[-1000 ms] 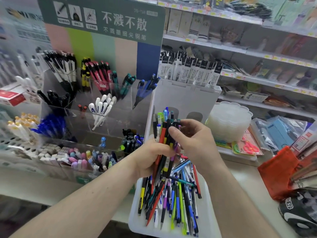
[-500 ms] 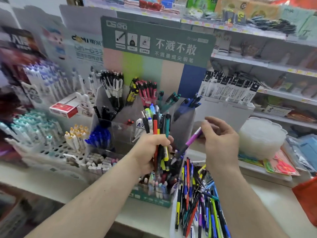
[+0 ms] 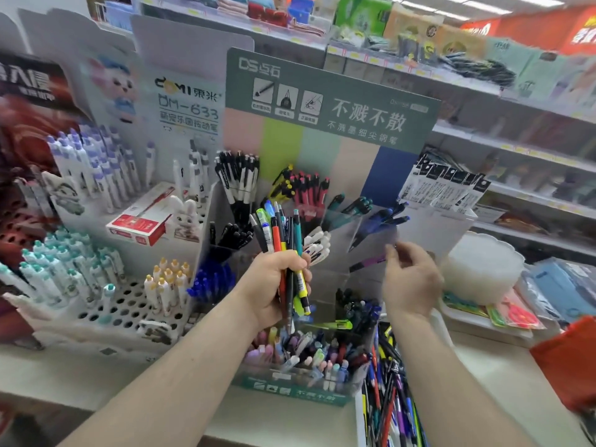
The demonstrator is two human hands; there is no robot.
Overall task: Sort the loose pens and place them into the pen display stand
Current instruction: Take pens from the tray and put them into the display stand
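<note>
Left hand (image 3: 277,285): fist closed round a mixed pen bundle (image 3: 283,233), held upright in front of the stand; tips fanned above the knuckles.
Right hand (image 3: 411,279): fingers bent, pinching a purple pen (image 3: 367,262) by one end; pen lay roughly level, other end pointing left into the stand, beside a clear divider.
Pen display stand (image 3: 332,130): green header w/ white text, clear tiered pockets. Top row, l. to r.: black-white pens, red pens, teal pens, blue pens. Lower pockets: black pens, white pens, blue pens; front pocket held pastel & mixed pens.
Tray (image 3: 360,424): white, on tabletop (image 3: 290,424) at lower right, just beside stand; loose pens (image 3: 392,398) piled inside, many colours.
Peg rack (image 3: 106,304): left of stand; white pens stood in holes.
</note>
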